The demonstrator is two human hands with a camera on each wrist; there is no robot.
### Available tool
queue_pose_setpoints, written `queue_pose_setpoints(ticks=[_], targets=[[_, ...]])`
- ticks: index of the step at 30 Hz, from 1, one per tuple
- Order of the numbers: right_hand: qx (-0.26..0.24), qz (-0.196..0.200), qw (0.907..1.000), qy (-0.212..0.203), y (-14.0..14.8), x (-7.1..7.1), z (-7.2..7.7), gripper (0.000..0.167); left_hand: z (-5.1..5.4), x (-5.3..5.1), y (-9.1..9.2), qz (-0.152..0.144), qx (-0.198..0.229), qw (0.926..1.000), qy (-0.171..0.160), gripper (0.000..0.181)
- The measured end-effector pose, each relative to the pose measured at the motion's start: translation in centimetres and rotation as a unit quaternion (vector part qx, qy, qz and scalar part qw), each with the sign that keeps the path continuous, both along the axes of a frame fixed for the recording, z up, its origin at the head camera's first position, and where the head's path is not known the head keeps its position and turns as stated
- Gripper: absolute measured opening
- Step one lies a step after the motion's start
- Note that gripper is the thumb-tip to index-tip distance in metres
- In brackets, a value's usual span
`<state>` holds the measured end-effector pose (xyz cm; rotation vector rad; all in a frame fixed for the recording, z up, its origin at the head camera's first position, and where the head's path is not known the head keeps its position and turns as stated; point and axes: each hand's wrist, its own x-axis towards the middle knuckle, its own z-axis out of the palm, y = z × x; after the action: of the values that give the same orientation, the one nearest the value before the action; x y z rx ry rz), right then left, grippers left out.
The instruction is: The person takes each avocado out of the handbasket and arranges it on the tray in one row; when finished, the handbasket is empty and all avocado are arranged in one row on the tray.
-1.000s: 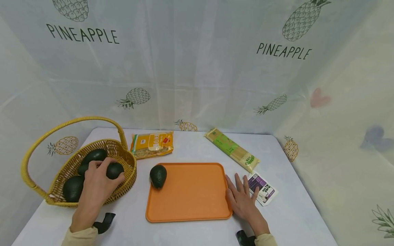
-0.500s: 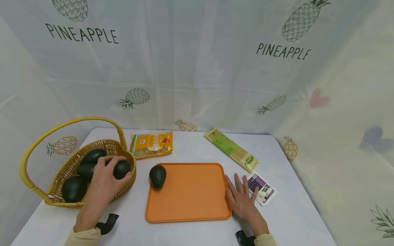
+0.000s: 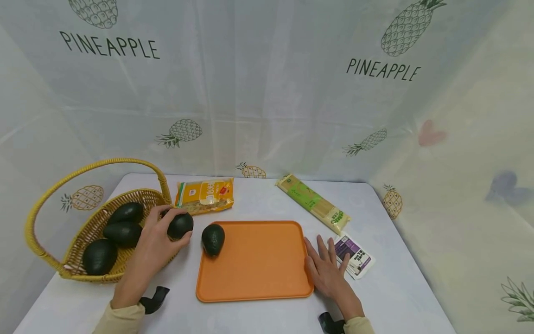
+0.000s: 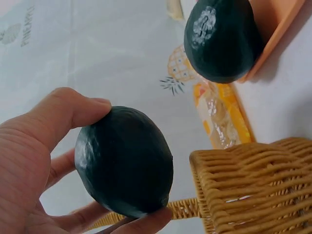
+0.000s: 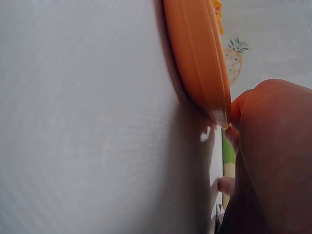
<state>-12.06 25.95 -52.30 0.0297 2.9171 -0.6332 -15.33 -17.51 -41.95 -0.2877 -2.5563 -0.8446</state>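
My left hand (image 3: pixel 156 243) grips a dark green avocado (image 4: pixel 126 163) between thumb and fingers, above the right rim of the wicker basket (image 3: pixel 79 236). Inside that basket lie three more avocados, one of them at the front left (image 3: pixel 100 257). Another avocado (image 3: pixel 213 240) sits on the upper left corner of the orange tray (image 3: pixel 258 264). My right hand (image 3: pixel 329 273) rests at the tray's right edge with its fingers spread. In the right wrist view, fingers touch the tray's rim (image 5: pixel 202 58).
Behind the basket's right side lies an orange food packet (image 3: pixel 205 195). A long yellow-green packet (image 3: pixel 314 203) lies at the back right. A purple and white packet (image 3: pixel 354 256) is beside my right hand. The basket's tall handle (image 3: pixel 100 164) arches over it.
My left hand has lifted the avocado and carried it rightward, from inside the basket to its right rim. The right hand and the tray stay in place.
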Motion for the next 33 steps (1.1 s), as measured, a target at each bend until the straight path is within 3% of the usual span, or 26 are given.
queue_pose_setpoints(ticks=[7,15,20,27,33], targets=[[-0.013,0.000,0.9998,0.013,-0.1,-0.1,-0.1,0.057,0.0,-0.4,0.7,-0.019,-0.004,0.9998,-0.006,0.050],[-0.028,0.004,0.9992,0.027,-0.1,0.1,-0.1,0.056,-0.6,-1.0,2.2,-0.079,-0.020,0.9961,0.034,0.051],[-0.033,0.003,0.9990,0.031,0.1,0.0,-0.4,0.056,-0.5,-1.2,3.1,-0.115,-0.033,0.9922,0.034,0.051],[-0.041,0.006,0.9980,0.047,0.1,0.1,-1.0,0.056,-0.7,-1.6,3.8,-0.116,-0.054,0.9912,0.035,0.050],[-0.049,0.004,0.9977,0.048,0.1,0.1,-0.8,0.056,-1.0,-2.2,4.3,-0.155,-0.085,0.9835,0.039,0.059]])
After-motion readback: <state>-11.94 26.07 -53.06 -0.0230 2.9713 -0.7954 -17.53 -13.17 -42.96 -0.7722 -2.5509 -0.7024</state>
